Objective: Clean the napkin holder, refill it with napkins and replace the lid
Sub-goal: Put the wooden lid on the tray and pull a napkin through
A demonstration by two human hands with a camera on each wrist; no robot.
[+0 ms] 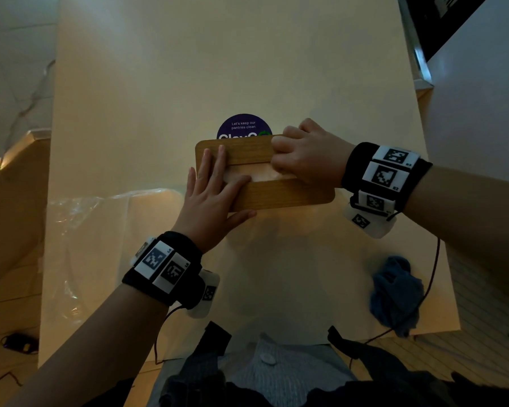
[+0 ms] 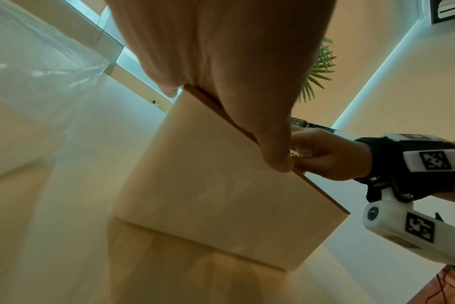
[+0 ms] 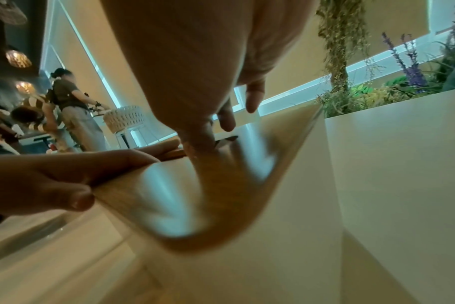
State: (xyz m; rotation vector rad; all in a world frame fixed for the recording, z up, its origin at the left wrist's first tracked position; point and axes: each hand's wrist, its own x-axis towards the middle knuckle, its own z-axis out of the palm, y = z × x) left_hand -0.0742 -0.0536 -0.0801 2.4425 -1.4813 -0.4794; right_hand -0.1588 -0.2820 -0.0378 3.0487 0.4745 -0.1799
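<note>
A wooden lid (image 1: 276, 198) with a long slot sits on the white napkin holder (image 2: 221, 195) in the middle of the table. My left hand (image 1: 212, 186) lies flat on the lid's left end with straight fingers, and its thumb rests against the front edge. My right hand (image 1: 306, 157) is curled over the slot's right end. Its thumb and forefinger pinch the white napkin (image 1: 259, 173) showing in the slot. In the right wrist view those fingertips (image 3: 198, 144) meet the lid (image 3: 221, 195). The holder's inside is hidden.
A crumpled blue cloth (image 1: 394, 292) lies at the table's front right. A clear plastic pack (image 1: 100, 230) lies to the left of the holder. A purple round sticker (image 1: 243, 126) is behind it. A white planter box (image 3: 403, 164) stands to the right, and people (image 3: 70, 107) stand far off.
</note>
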